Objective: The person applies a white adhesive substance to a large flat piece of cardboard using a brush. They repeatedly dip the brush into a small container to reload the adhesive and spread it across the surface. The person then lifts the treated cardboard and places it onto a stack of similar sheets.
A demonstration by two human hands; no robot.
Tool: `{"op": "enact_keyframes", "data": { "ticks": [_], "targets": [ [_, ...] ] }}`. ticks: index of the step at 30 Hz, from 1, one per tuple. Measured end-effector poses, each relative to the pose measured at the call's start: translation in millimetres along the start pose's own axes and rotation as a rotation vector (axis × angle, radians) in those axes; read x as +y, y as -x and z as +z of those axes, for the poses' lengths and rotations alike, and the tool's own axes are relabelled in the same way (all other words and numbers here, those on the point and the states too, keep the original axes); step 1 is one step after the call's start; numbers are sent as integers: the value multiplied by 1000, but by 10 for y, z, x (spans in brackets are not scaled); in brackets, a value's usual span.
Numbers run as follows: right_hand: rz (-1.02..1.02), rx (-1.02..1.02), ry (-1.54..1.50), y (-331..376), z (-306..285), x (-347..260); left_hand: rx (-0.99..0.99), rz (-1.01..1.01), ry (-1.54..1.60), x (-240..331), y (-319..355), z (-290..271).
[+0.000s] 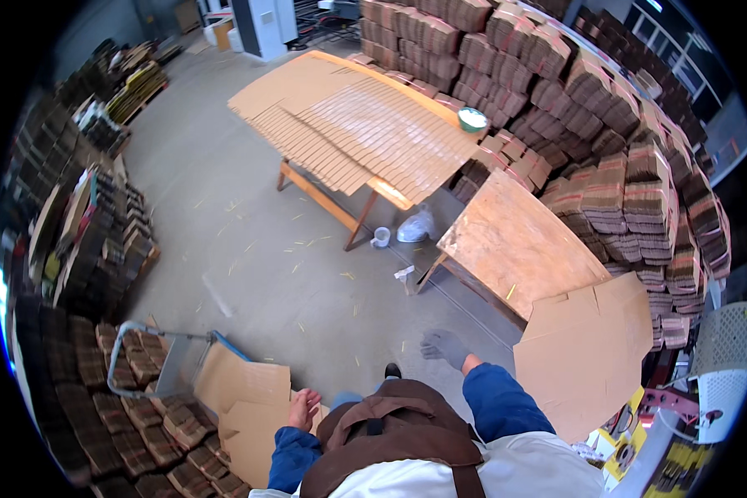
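Observation:
My left hand (305, 407), bare below a blue sleeve, hangs by my side with its fingers loosely bent and nothing seen in it. It is nearest to flat brown cardboard sheets (249, 423) at the lower left, by a cart with a grey handle (145, 361). In a grey glove, my right hand (445, 347) reaches out over the floor with its fingers apart and holds nothing. To its right are a large cardboard sheet (585, 353) and a bare wooden table (527, 241).
Ahead stands an orange-edged table (398, 195) covered with overlapping cardboard strips (349, 124) and a green bowl (472, 121) of white stuff. Beneath are a white bucket (380, 237) and a plastic bag (417, 225). Bundled cardboard stacks (548, 50) line the right; more stacks (100, 415) stand left.

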State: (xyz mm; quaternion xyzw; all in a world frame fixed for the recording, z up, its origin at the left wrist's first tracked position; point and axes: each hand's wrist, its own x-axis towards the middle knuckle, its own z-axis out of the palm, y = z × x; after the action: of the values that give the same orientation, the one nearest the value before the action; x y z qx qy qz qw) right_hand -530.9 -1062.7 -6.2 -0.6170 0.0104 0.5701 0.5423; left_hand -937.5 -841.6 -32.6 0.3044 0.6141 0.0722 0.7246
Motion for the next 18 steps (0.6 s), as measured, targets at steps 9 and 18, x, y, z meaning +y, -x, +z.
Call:
{"op": "enact_keyframes", "data": {
  "ticks": [9,18],
  "targets": [
    [-193,61,-117,-511,-511,-879,-556,122,-83,2189,-852,1791],
    [-404,203,-479,-930,-1378,-2369,-930,206,-357,4102,-1622,5034]
  ]
}}
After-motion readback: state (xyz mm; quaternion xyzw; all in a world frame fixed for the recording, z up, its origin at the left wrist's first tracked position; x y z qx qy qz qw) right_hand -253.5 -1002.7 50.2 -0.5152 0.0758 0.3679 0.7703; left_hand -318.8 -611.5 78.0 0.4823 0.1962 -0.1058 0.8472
